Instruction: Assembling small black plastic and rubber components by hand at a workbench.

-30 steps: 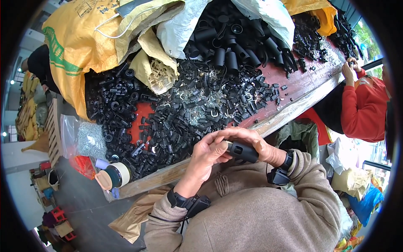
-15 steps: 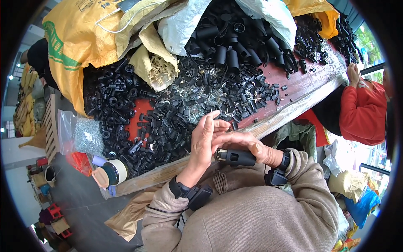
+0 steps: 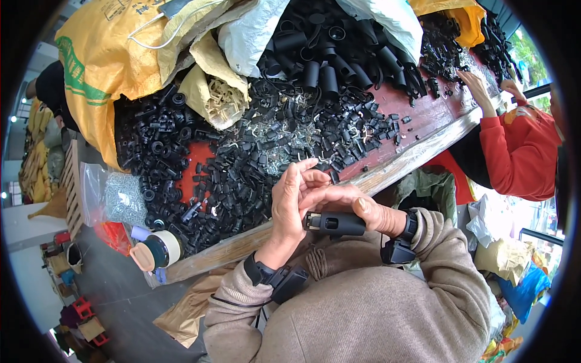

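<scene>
My right hand (image 3: 354, 206) holds a black cylindrical housing (image 3: 344, 224) with a slot in its side, just in front of my body. Metal pieces show at the housing's left end, close against the heel of my left hand (image 3: 288, 206). The left fingers curl up and over, meeting the right fingertips. Whatever may lie between those fingers is hidden. Beyond my hands, small black plastic parts (image 3: 242, 187) cover the table (image 3: 203, 158), mixed with silvery screws (image 3: 275, 158) and pale bent strips.
More black housings (image 3: 328, 80) spill from a white sack (image 3: 387, 24). A yellow sack (image 3: 115, 54) stands far left, near a bag of screws (image 3: 125, 198) and a jar (image 3: 160, 249). A wooden beam (image 3: 399, 160) edges the table. A co-worker in a red sleeve (image 3: 499, 151) works at right.
The housing has turned slightly and shifted a little left, showing more of its slot. My hands stay together. The co-worker's arm has risen and reached toward the far parts pile.
</scene>
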Motion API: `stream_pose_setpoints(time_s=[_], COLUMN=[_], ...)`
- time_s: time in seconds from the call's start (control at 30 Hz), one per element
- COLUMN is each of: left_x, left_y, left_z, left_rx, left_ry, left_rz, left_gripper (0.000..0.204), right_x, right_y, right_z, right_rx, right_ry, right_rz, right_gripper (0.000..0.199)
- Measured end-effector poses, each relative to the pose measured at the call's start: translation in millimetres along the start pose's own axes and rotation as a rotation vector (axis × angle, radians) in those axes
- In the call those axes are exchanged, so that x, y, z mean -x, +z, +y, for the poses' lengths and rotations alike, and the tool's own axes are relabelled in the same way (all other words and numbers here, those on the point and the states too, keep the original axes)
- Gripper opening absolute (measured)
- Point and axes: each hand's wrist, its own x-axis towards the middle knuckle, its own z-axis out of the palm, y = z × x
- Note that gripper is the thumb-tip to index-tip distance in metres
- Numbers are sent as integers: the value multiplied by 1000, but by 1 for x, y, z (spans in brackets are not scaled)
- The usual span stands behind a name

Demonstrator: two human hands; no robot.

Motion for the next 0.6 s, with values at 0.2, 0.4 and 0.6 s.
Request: stream_pose_setpoints(time_s=[0.2,0.4,0.6], left_x=[-4,-5,5], left_y=[-2,-1,-9], left_z=[-3,-2,1], left_rx=[-79,-75,-33], left_ry=[5,-26,-39], left_rz=[-2,-11,-144], left_gripper=[55,55,52], right_x=[-4,-5,-3], right_y=[-3,-3,6], right_z=[1,0,1], right_rx=[12,27,140], right_ry=[83,70,-77], right_rz=[43,64,-50], right_gripper=[91,89,69])
